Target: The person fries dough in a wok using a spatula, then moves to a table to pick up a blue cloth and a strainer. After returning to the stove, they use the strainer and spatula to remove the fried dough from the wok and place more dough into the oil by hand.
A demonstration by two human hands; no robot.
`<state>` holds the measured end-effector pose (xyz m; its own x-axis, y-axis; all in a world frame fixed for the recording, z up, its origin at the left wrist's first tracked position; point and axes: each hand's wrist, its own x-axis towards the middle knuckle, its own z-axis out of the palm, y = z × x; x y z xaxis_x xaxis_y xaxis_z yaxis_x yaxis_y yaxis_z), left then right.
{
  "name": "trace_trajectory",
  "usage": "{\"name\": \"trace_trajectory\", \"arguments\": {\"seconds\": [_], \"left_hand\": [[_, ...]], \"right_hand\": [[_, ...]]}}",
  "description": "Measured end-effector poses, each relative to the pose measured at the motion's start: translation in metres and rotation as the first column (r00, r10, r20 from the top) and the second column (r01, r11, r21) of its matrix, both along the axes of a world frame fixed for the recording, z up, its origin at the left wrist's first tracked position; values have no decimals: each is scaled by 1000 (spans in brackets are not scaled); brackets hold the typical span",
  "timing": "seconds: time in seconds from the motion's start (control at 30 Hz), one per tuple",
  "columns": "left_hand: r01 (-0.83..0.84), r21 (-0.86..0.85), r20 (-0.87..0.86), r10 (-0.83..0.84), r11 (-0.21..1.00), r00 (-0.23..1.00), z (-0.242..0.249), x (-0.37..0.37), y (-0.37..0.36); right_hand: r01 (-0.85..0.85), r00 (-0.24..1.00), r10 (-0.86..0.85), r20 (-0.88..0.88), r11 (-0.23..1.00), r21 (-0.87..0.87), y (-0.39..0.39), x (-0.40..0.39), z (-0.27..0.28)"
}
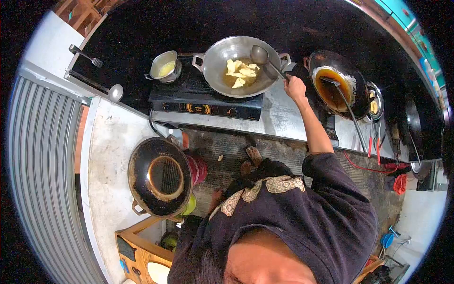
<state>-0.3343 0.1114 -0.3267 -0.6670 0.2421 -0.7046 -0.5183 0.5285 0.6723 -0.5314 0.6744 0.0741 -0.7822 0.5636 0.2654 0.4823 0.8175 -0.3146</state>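
Note:
My right hand [295, 88] is closed around the handle of a metal ladle [259, 54]. The ladle's bowl is over the right side of a wide silver wok [215, 55] on the black gas stove. Pale yellow pieces of food [241, 72], whose kind I cannot make out, lie in a little brownish liquid at the wok's middle. To the wok's left, a small metal pot [173, 75] contains something yellow. My left arm hangs at my side in a dark sleeve, and its hand is hidden.
A dark wok [331, 60] with brown oil and a long-handled turner [347, 100] stands to the right. On the left white counter rests another dark wok [142, 158]. A small ladle [115, 93] and tongs [86, 55] are at the far left. Red-handled utensils [370, 146] lie at right.

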Motion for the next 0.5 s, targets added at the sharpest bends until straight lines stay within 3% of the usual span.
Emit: {"name": "trace_trajectory", "arguments": {"seconds": [0.07, 0.1, 0.17, 0.2, 0.23, 0.27, 0.3, 0.33, 0.4, 0.5], "left_hand": [[116, -143, -140, -136, 983, 981, 3, -2, 10], [105, -183, -103, -125, 977, 987, -2, 0, 10], [88, -265, -29, -100, 960, 995, -8, 2, 9], [43, -345, -71, -72, 937, 995, -7, 3, 12], [-4, -421, -115, -49, 907, 992, 17, 0, 23], [-55, -490, -162, -30, 870, 986, 32, -3, 30], [95, -437, -195, -198, 894, 961, 43, -8, 32], [120, -392, -191, -208, 912, 959, 28, -10, 26], [91, -282, -133, -133, 955, 982, -9, -8, 15], [8, -192, -22, -13, 981, 1000, -10, -10, 15]], "right_hand": [[-19, 998, 21, 57, 999, -43, 9, 0, -14], [-28, 996, 34, 85, 998, -65, 12, 0, -17], [-29, 984, 78, 163, 959, -283, 16, 1, -13], [-21, 975, 104, 196, 922, -387, 17, 2, -6], [-10, 961, 180, 211, 783, -622, 10, 8, 16], [9, 956, 197, 218, 720, -693, 8, 8, 21], [29, 951, 214, 222, 653, -757, 8, 8, 25], [51, 946, 232, 225, 579, -814, 6, 8, 31], [31, 943, 265, 203, 534, -845, 1, 11, 44], [17, 948, 267, 172, 498, -867, -2, 14, 49]]}}
